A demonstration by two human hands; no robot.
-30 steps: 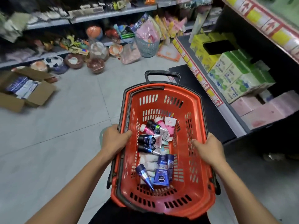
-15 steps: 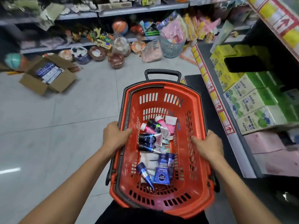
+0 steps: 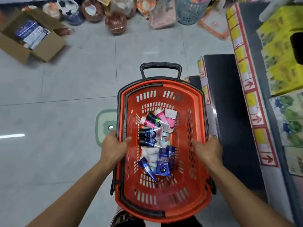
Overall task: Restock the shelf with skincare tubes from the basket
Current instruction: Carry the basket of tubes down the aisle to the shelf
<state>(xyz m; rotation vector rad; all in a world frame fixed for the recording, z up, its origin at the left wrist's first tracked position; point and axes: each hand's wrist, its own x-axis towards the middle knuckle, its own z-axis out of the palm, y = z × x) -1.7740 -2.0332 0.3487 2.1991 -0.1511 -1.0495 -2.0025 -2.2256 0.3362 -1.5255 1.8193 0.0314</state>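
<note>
Both hands clamped on the orange basket (image 3: 200, 122) rims, left hand (image 3: 114, 149) and right hand (image 3: 208, 150). Skincare tubes (image 3: 155, 141) heaped loose on its bottom; probably light, squashy, slick. Best pinched mid-body, singly.

Our forearms are bare, with no sleeves showing. Our hands, left (image 3: 114, 147) and right (image 3: 209, 149), wear no gloves. Dark patterned clothing (image 3: 126, 217) shows below.

bright, even | floor (image 3: 65, 99) glare left | blurred, warped edges
</note>
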